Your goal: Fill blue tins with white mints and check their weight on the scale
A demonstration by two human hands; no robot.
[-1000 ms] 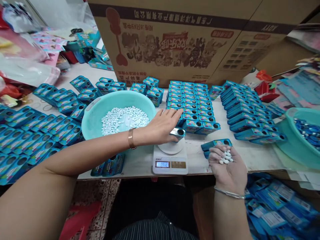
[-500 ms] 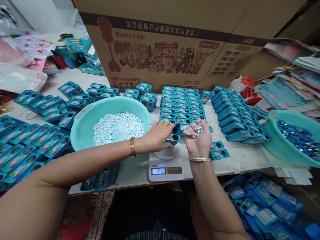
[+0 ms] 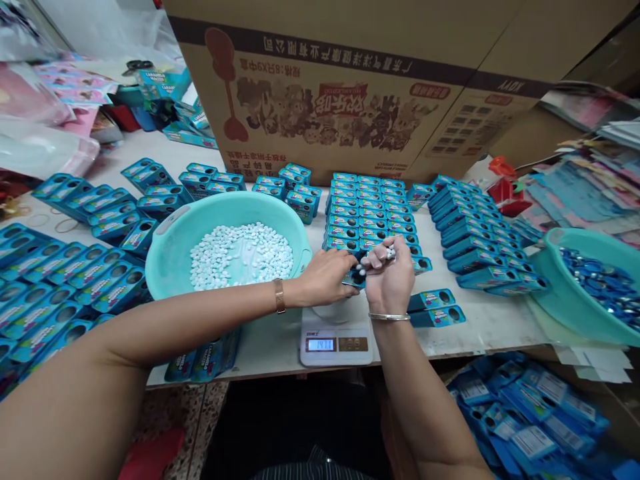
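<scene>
Left fingers [image 3: 343,260] pinching the box [image 3: 355,279] over the far end of the scale [image 3: 336,347], right fingers [image 3: 376,258] curled round white candies [image 3: 391,253] there too. I'd keep the box steady, let 'em trickle.

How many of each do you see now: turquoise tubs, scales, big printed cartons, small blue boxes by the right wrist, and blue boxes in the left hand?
Turquoise tubs: 2
Scale: 1
Big printed carton: 1
Blue boxes by the right wrist: 2
Blue box in the left hand: 1
Total: 7
</scene>
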